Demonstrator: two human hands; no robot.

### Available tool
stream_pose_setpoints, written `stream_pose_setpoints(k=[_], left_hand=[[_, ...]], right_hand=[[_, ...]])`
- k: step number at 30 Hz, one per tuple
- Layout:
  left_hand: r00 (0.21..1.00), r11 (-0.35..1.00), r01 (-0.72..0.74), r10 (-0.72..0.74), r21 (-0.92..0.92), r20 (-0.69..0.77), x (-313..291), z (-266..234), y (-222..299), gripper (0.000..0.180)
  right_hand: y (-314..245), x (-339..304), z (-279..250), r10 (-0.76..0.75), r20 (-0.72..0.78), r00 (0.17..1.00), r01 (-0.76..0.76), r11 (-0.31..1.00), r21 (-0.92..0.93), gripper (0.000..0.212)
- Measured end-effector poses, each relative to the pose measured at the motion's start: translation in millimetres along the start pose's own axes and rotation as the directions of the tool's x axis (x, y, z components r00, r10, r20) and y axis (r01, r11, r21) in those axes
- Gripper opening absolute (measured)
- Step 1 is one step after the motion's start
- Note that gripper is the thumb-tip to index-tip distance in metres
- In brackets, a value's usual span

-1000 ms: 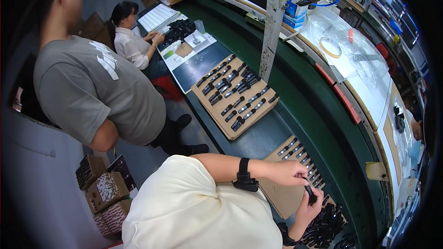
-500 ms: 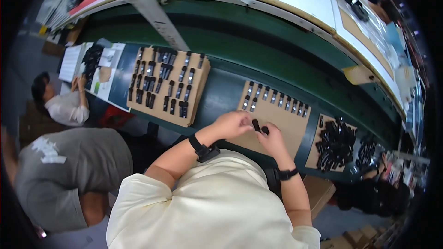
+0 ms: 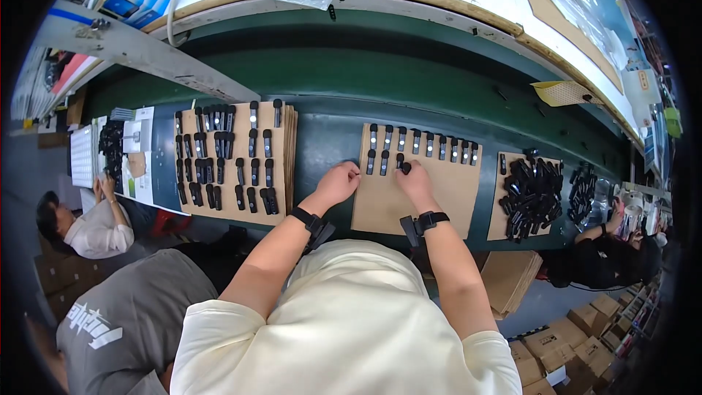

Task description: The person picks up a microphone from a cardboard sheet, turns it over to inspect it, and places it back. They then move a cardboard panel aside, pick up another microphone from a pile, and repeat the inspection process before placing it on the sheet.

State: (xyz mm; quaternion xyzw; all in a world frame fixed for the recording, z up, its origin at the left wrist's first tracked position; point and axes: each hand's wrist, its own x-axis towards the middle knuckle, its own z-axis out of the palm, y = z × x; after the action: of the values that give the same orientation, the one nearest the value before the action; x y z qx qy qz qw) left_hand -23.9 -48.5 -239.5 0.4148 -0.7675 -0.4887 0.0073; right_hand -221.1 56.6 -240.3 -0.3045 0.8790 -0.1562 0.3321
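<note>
My right hand (image 3: 417, 184) is closed around a small black microphone (image 3: 406, 168) with a foam head, low over a cardboard sheet (image 3: 417, 208). Just beyond its fingers, another microphone (image 3: 400, 159) lies in the nearer row. The farther row on the sheet holds several more, such as one microphone (image 3: 402, 136) near its middle. Beside the sheet's left edge is my left hand (image 3: 339, 183), fingers curled together with nothing visible in them.
A cardboard stack (image 3: 289, 153) to the left carries rows of microphones. On the right, a pile of microphones (image 3: 530, 194) covers another cardboard sheet (image 3: 497, 227). A metal post (image 3: 153, 55) slants across the far left. Co-workers are on both sides.
My hands have moved apart, the left one going left off the sheet. A third microphone now lies in the nearer row. The head view has shifted.
</note>
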Motion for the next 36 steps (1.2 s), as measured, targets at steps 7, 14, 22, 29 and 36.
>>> stream_pose_setpoints(k=[7,14,22,29,36], left_hand=[[1.000,0.999,-0.013,0.013,-0.045,-0.008,10.1,7.3,-8.2,0.015],[0.997,0.979,-0.072,0.072,-0.190,-0.011,-5.4,-3.6,24.0,0.019],[0.910,0.889,-0.411,0.413,-0.201,-0.031,-55.4,-47.2,147.8,0.034],[0.787,0.782,-0.616,0.616,-0.090,-0.038,-75.1,-55.3,173.1,0.036],[0.711,0.717,-0.695,0.678,-0.044,-0.185,-96.1,-57.3,204.3,0.031]], right_hand=[[3.4,3.5,3.9,-0.002,-0.012,1.000,0.003,1.000,0.012,0.041],[18.7,-23.6,-16.8,-0.199,-0.042,0.979,0.203,0.972,0.121,0.037],[-49.4,-109.3,-109.0,-0.485,-0.094,0.870,0.489,0.819,0.300,0.038],[-56.1,-150.5,-148.2,-0.537,-0.235,0.810,0.585,0.716,0.381,0.038],[-50.0,-166.7,-174.6,-0.696,-0.315,0.646,0.764,0.580,0.284,0.027]])
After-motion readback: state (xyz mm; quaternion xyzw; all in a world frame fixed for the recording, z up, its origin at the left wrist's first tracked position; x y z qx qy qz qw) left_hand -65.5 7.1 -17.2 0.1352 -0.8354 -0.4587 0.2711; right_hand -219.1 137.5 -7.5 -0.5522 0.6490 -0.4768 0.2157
